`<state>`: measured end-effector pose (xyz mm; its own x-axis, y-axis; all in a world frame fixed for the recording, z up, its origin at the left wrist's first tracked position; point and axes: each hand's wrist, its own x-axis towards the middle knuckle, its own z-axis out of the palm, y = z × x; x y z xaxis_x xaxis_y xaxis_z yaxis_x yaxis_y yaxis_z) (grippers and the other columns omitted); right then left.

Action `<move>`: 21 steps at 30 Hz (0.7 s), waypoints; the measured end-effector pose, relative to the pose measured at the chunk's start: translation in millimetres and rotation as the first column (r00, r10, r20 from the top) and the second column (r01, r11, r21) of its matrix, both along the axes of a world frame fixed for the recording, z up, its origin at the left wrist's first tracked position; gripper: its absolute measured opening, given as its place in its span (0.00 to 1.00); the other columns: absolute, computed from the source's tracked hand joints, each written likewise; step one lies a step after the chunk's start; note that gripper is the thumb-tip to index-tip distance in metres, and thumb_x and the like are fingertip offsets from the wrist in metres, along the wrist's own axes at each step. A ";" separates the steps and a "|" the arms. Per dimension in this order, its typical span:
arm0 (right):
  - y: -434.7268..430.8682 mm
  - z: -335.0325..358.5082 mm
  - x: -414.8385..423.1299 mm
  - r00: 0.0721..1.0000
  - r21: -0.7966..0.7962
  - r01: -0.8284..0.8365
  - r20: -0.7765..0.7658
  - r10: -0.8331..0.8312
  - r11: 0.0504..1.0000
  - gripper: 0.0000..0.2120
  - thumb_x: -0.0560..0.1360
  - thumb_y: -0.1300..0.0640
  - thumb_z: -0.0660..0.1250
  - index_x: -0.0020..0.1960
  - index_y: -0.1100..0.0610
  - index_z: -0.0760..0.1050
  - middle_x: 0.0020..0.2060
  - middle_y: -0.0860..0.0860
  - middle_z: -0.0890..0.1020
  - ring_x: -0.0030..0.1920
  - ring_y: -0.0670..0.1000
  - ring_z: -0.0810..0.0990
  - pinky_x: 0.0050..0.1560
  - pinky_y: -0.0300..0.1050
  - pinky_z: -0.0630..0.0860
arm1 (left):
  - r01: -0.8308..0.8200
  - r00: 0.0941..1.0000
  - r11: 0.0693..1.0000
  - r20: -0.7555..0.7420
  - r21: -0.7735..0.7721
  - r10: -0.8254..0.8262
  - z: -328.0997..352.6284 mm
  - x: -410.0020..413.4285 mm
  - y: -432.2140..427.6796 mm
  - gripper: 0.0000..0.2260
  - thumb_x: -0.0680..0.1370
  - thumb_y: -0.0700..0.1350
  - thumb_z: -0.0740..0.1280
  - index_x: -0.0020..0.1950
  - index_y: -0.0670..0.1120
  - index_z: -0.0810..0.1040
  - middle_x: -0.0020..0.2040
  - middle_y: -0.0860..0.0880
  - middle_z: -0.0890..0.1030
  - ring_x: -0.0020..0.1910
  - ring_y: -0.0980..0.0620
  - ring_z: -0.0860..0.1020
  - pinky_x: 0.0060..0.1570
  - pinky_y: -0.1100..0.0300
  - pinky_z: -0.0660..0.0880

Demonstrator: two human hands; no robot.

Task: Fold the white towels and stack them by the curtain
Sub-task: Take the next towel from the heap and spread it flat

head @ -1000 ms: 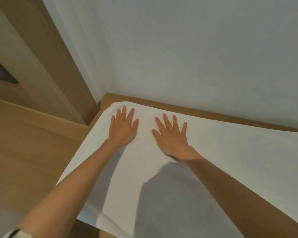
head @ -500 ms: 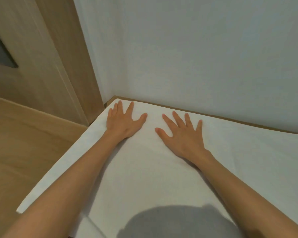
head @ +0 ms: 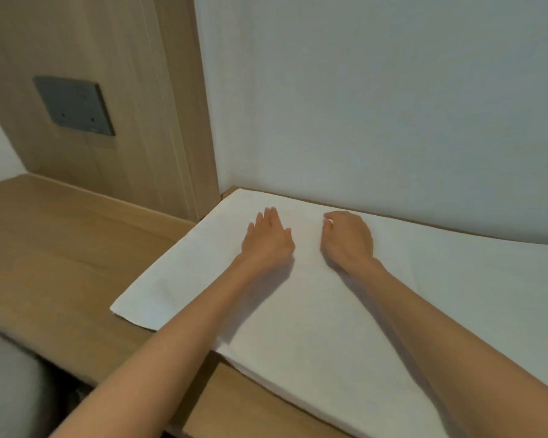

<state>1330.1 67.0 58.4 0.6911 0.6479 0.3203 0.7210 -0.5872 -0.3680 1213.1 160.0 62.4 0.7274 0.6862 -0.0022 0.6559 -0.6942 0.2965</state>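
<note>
A flat white cloth towel [head: 329,327] lies spread on the light brown wooden desk [head: 60,248], its near edge hanging over the front. Both bare forearms reach across it. The left hand [head: 268,241] rests flat and open on the cloth; beside it, the right hand [head: 347,240] has curled fingers at the towel's far edge, whether pinching cloth is unclear. Behind stands the plain white wall [head: 377,105].

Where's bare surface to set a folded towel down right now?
Bare wood desk left of the white towel, running back to the wood panel. Crowded: the towel's far side by the wall, where the left hand and right hand rest.
</note>
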 end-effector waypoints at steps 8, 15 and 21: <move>-37.3 -7.2 -43.2 0.983 -0.405 -0.120 -0.176 0.051 0.906 0.24 0.83 0.46 0.42 0.78 0.47 0.48 0.78 0.49 0.46 0.77 0.58 0.43 0.71 0.66 0.41 | 0.012 0.998 0.998 -0.063 0.067 -0.008 -19.7 -65.3 -23.3 0.24 0.83 0.56 0.42 0.79 0.51 0.46 0.79 0.49 0.44 0.77 0.48 0.43 0.75 0.50 0.41; -53.5 -16.3 -50.7 0.997 -0.335 -0.071 -0.065 0.052 0.939 0.25 0.81 0.41 0.41 0.77 0.42 0.50 0.78 0.50 0.49 0.77 0.56 0.46 0.73 0.61 0.41 | -0.101 0.994 0.989 -0.034 0.112 0.105 -20.4 -150.0 16.7 0.24 0.82 0.57 0.43 0.78 0.54 0.49 0.79 0.49 0.47 0.78 0.49 0.46 0.74 0.52 0.43; -59.1 -6.9 -57.5 0.995 -0.202 -0.088 -0.067 0.076 0.975 0.21 0.82 0.50 0.47 0.71 0.52 0.65 0.71 0.54 0.67 0.73 0.57 0.60 0.71 0.57 0.54 | -0.124 0.991 0.982 -0.030 0.139 0.130 -10.8 -163.6 7.6 0.25 0.83 0.53 0.44 0.78 0.45 0.51 0.78 0.43 0.50 0.77 0.44 0.48 0.75 0.48 0.45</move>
